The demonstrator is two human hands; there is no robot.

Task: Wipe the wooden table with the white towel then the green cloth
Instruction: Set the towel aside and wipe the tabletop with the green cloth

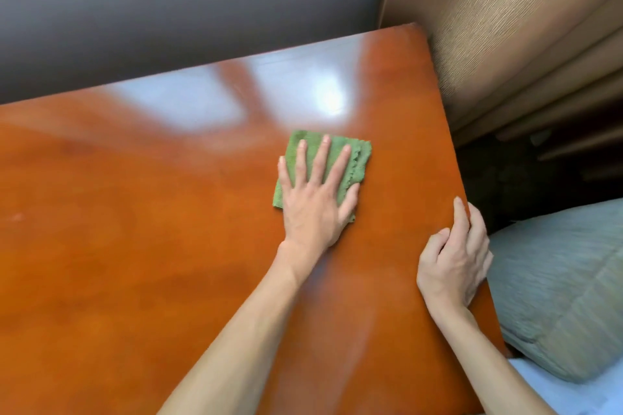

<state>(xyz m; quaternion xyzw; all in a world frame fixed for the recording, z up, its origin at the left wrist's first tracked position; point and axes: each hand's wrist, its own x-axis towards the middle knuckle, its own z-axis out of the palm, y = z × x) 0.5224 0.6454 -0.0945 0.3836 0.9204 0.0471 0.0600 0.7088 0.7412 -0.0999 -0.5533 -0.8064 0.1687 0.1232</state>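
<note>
Green cloth (323, 165) lay folded under the flat, straight-fingered left hand (313, 199) on the bench (135, 229); soft and light, probably best pressed flat. Right hand (453, 256) gripped the bench edge beside it.

Left hand (313, 202) presses green cloth (357, 158) flat on wooden table (135, 229); right hand (453, 263) grips its edge.

Grey wall (168, 10) behind, tan ribbed wall panel (505, 27) at right, grey-green pillow (566, 286) below it, dark gap (526, 178) between, soft window glare
</note>
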